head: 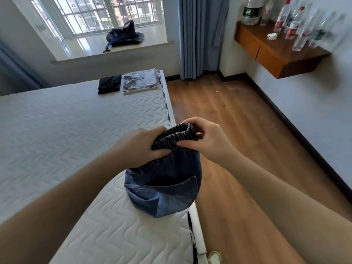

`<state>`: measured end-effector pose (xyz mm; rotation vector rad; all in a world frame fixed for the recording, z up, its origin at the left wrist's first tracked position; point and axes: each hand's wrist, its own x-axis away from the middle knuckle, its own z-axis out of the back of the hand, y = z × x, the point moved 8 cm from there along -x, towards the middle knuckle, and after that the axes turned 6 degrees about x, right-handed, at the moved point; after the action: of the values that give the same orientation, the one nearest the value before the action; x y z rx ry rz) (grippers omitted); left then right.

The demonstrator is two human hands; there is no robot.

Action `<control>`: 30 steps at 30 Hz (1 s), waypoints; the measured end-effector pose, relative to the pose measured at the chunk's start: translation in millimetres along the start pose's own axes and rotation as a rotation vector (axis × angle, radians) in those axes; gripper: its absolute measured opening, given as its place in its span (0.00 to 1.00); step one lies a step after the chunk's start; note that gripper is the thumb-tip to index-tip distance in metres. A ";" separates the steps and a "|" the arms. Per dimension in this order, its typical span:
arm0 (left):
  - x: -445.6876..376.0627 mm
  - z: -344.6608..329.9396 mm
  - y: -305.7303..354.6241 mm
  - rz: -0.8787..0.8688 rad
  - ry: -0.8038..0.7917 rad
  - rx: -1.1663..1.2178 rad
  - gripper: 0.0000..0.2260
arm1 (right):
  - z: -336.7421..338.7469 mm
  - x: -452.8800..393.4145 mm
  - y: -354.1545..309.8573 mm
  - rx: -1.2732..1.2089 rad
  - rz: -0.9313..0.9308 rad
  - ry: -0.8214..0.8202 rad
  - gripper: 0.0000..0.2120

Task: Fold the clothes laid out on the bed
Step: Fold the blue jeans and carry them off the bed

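Note:
A blue denim garment (165, 187) with a gathered elastic waistband hangs bunched over the right edge of the white quilted mattress (66, 134), its lower part resting on the bed. My left hand (141, 143) grips the waistband from the left. My right hand (205, 138) pinches the waistband's right end, fingers curled over the top. At the mattress's far corner lie two folded pieces: a dark navy one (110, 84) and a light blue-grey one (140, 80) beside it.
A dark bag or garment (124, 36) sits on the window ledge. Wooden floor (238, 115) runs along the bed's right side. A wall-mounted wooden shelf (270, 52) holds several plastic bottles. A blue curtain (198, 35) hangs by the window. A shoe (214, 257) shows at the bottom.

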<state>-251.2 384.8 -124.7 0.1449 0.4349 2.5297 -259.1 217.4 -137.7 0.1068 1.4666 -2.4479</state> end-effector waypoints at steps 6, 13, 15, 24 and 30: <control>12.3 -3.6 -10.2 0.044 -0.069 0.121 0.09 | -19.1 14.4 18.6 -0.026 -0.055 -0.070 0.23; 2.2 13.4 1.6 0.115 -0.076 0.142 0.08 | -19.9 21.4 73.9 -0.095 -0.143 -0.168 0.21; -14.3 14.0 9.5 0.140 -0.065 0.131 0.09 | -17.6 20.2 101.4 -0.130 -0.182 -0.226 0.20; -92.1 9.8 44.1 0.315 -0.054 0.078 0.11 | -13.6 47.3 280.1 -0.188 -0.616 -0.476 0.16; -103.9 42.9 62.3 0.428 -0.001 0.087 0.10 | -38.9 41.4 322.3 -0.349 -0.863 -0.582 0.19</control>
<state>-188.1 290.4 -64.5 0.2995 0.5632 2.9287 -211.9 100.4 -439.5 -1.4421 1.8218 -2.3449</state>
